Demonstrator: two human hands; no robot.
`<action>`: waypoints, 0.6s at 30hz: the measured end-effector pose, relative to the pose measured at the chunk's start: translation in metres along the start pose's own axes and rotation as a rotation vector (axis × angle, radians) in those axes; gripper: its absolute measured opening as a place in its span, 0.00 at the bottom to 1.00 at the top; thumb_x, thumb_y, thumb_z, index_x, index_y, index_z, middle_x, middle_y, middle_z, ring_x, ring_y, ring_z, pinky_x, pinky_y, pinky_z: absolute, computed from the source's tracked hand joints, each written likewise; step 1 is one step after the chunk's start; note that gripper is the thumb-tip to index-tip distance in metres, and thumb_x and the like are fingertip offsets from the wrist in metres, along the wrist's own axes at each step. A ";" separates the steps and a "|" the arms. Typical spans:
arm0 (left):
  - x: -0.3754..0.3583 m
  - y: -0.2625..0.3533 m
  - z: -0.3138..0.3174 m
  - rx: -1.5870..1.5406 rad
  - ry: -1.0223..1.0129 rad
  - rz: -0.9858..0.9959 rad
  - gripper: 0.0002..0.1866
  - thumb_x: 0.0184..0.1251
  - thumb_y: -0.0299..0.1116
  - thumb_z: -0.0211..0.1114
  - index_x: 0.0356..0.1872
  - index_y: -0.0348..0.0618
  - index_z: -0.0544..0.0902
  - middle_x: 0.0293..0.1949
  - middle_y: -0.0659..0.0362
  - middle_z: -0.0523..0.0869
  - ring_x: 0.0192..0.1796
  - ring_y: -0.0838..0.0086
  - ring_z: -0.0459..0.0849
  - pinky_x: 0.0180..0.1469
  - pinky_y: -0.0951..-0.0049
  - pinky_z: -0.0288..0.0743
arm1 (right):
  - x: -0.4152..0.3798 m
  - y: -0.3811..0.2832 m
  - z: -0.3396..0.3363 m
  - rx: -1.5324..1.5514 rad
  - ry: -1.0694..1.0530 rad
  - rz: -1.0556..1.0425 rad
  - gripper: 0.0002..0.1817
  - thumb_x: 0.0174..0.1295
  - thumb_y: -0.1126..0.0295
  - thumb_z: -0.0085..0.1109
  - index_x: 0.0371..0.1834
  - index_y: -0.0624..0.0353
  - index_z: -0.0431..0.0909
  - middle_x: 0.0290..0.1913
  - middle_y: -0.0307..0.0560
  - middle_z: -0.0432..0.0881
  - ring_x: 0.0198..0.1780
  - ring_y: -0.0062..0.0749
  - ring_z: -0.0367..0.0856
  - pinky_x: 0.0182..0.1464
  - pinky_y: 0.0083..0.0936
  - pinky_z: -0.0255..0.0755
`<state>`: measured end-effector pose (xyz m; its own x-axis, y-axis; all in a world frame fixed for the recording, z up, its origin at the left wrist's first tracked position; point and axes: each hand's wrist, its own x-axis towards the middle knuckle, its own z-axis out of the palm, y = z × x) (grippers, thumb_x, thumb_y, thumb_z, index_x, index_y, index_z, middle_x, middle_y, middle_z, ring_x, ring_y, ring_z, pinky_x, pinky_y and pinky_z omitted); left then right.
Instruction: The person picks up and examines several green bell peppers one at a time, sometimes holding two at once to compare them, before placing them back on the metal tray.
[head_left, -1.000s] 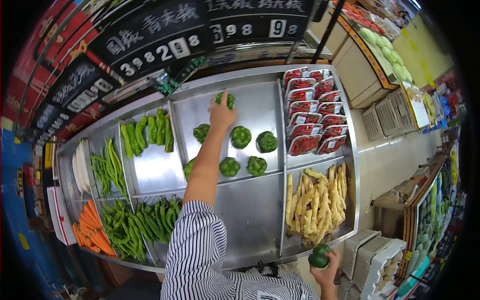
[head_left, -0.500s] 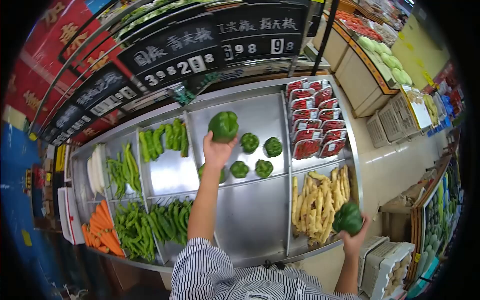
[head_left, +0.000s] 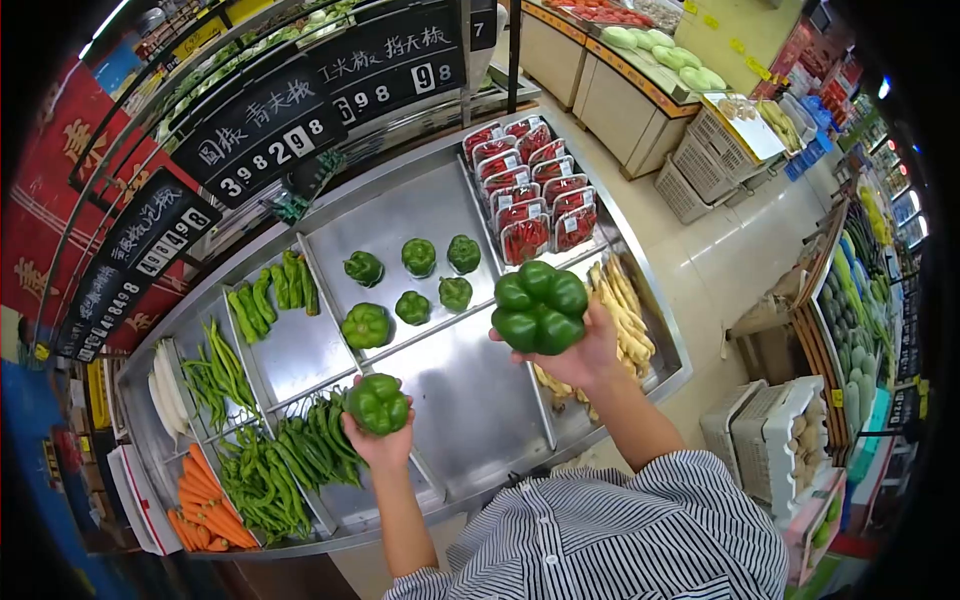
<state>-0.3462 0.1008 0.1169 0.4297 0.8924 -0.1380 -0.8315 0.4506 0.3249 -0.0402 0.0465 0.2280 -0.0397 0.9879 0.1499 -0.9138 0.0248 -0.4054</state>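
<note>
My left hand [head_left: 385,446] is closed round a green bell pepper [head_left: 377,402], holding it over the front edge of the metal display, beside the long green peppers [head_left: 328,440]. In my right hand [head_left: 588,358] sits a larger green bell pepper [head_left: 540,308], bottom end facing the camera, raised in front of the ginger [head_left: 624,318] and partly covering it. Several more bell peppers [head_left: 412,307] rest spaced apart in the back middle metal compartment [head_left: 385,215]; neither hand touches them.
Packed red chillies [head_left: 528,190] stand at the back right. Carrots [head_left: 210,505], thin green chillies [head_left: 262,475] and white radishes [head_left: 167,390] lie to the left. Black price boards [head_left: 255,125] hang behind. Crates [head_left: 770,430] stand on the floor at right.
The view has turned right. My left hand has drawn back toward me with a bell pepper; my right hand has come inward with its own. Another pepper now shows at the compartment's back left.
</note>
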 end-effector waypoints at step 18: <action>-0.055 -0.026 0.031 0.187 0.005 -0.025 0.39 0.67 0.66 0.50 0.70 0.49 0.65 0.65 0.48 0.71 0.54 0.52 0.77 0.48 0.63 0.73 | -0.056 0.027 -0.013 0.079 -0.019 0.086 0.48 0.55 0.36 0.62 0.74 0.46 0.56 0.70 0.59 0.62 0.64 0.71 0.67 0.47 0.55 0.81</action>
<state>-0.3369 0.0392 0.1454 0.4475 0.8812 -0.1524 -0.7406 0.4607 0.4893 -0.0570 -0.0064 0.1973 -0.1261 0.9828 0.1349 -0.9358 -0.0727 -0.3450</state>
